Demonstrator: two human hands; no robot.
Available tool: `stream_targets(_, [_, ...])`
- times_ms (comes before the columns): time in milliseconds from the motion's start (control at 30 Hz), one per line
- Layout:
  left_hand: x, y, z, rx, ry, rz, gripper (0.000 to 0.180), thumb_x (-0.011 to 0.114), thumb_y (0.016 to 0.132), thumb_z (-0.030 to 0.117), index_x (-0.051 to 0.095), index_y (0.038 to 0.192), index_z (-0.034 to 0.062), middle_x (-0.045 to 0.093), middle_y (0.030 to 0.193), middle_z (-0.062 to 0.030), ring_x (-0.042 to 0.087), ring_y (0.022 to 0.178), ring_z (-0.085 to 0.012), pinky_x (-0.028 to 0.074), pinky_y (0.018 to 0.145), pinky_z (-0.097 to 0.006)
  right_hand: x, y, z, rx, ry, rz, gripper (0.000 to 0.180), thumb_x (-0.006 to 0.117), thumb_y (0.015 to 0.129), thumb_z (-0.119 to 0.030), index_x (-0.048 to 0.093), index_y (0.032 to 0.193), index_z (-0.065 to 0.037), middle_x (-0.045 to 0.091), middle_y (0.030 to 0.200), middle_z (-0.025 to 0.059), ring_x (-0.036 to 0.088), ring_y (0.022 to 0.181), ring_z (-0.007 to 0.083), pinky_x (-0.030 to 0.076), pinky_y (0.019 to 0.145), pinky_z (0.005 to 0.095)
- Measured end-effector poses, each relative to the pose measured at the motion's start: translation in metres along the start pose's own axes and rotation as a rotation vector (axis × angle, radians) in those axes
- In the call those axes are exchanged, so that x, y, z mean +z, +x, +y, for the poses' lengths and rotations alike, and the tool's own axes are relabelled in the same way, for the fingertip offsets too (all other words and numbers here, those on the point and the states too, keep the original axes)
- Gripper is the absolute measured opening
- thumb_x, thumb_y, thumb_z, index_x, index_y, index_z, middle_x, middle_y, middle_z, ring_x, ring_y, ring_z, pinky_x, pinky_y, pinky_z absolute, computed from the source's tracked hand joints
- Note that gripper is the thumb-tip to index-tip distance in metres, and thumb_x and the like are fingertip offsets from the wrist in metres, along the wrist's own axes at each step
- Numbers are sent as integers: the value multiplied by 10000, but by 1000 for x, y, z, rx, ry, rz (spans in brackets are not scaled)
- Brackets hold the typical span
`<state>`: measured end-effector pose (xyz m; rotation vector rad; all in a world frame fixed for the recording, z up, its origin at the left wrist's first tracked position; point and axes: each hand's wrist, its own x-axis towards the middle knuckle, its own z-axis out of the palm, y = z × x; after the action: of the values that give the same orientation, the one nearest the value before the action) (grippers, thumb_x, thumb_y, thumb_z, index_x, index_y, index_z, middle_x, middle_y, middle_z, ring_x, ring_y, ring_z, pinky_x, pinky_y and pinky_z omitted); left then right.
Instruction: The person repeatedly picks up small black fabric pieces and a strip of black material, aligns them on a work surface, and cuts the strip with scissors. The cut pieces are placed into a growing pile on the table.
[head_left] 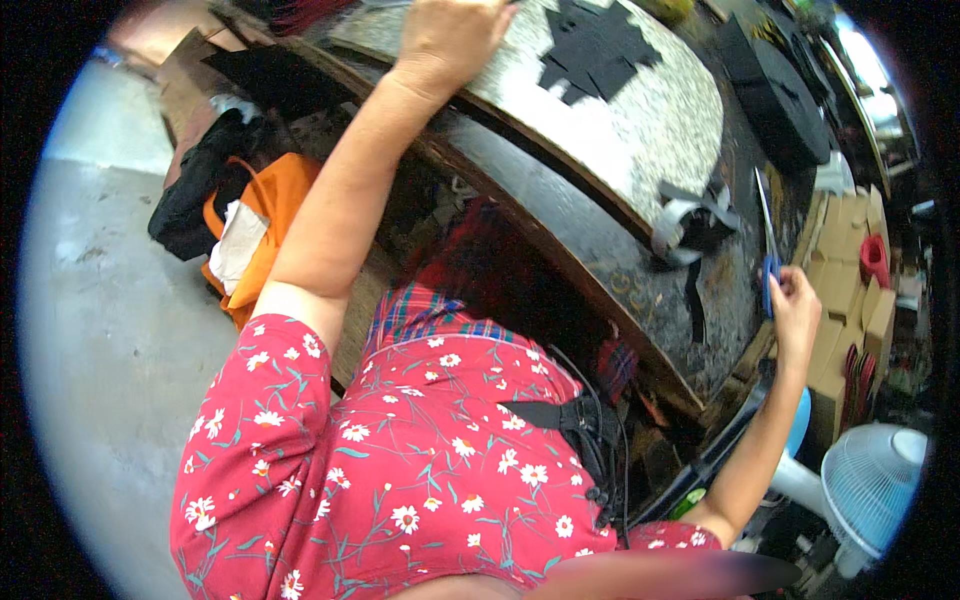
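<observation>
My left hand (450, 38) reaches far forward and lies palm down on a grey speckled board (660, 130) that rests on the dark worktable (600, 250). Its fingers hold nothing. Several black cut pieces (595, 50) lie on the board just right of that hand. At the table's right edge, my right hand (796, 312) grips the blue handle of a pair of scissors (767, 262), blades pointing away from me. A loose grey strap (682, 226) lies on the table between board and scissors.
An orange bag (268, 215) and a black bag (195, 190) sit on the concrete floor (100, 340) at left. A stack of black round pieces (782, 100) lies at the table's far end. Cardboard boxes (850, 265) and a pale blue fan (872, 487) stand at right.
</observation>
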<state>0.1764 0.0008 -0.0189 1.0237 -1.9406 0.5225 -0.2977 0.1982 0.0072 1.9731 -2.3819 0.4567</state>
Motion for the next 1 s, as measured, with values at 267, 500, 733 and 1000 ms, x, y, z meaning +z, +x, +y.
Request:
stream_targets(267, [-13, 7, 114, 148, -511, -197, 219, 734, 849, 291, 748, 967, 107, 687, 974, -62, 619, 1006, -286, 518, 855, -385, -12, 1, -58, -65, 47, 59, 295, 742, 898, -324, 719, 1064, -82, 735, 840, 110, 709, 740, 223, 537, 709, 326])
stream_targets(500, [1, 1, 163, 174, -492, -471, 234, 759, 820, 290, 724, 974, 118, 654, 1034, -71, 574, 1033, -308, 501, 862, -425, 25, 8, -103, -161, 393, -95, 523, 779, 847, -262, 625, 1307, -67, 694, 1040, 114, 646, 856, 228, 518, 803, 332])
stream_targets(733, [-4, -5, 139, -290, -957, -469, 175, 738, 845, 202, 690, 907, 46, 692, 776, -104, 665, 707, -231, 529, 677, -350, 32, 10, -91, -164, 667, -167, 253, 703, 907, -87, 593, 1132, -52, 678, 990, 34, 598, 826, 108, 490, 746, 254])
stream_targets(1000, [-6, -33, 119, -501, -1005, -278, 207, 673, 922, 58, 640, 1126, 39, 630, 847, 13, 579, 775, -56, 469, 688, -218, 43, 53, -65, -1, 1096, 200, 447, 659, 930, -8, 464, 1329, -62, 674, 916, 36, 553, 689, 45, 425, 565, 185])
